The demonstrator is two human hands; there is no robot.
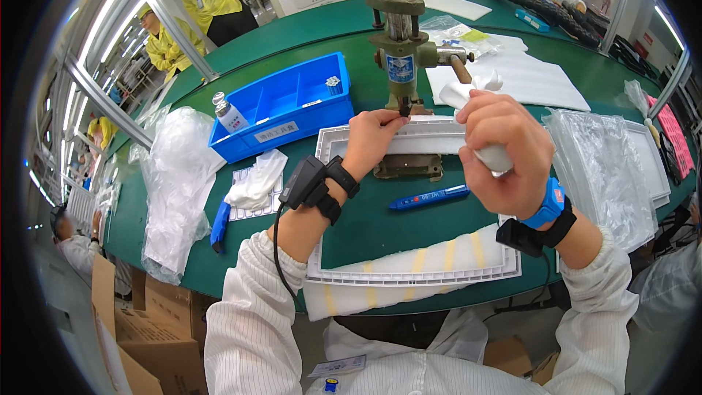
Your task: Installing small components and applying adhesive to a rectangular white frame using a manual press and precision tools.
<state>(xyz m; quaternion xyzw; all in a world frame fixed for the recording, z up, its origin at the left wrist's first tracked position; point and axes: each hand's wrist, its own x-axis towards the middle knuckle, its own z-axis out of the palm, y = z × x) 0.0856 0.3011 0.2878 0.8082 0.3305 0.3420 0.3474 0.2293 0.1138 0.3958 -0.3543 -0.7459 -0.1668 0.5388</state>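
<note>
A green hand-operated arbor press (401, 36) stands at the far middle of the table. My right hand (504, 143) is closed around its lever, whose grip is wrapped in white cloth (468, 91). Under the press lies a white rectangular plastic frame (325, 145), its far side resting over the metal base (409, 167). My left hand (373, 135) reaches over that far side, thumb and fingers pinched together right beside the press's dark lower tip. What sits between those fingertips is too small to make out.
Left of the frame are a blue divided bin (281, 113) with a small bottle (230, 115), white gloves (257, 181), a blue-handled cutter (219, 225) and plastic wrap (175, 190). A blue pen-shaped tool (430, 197) lies inside the frame. Bagged white parts (603, 175) lie right.
</note>
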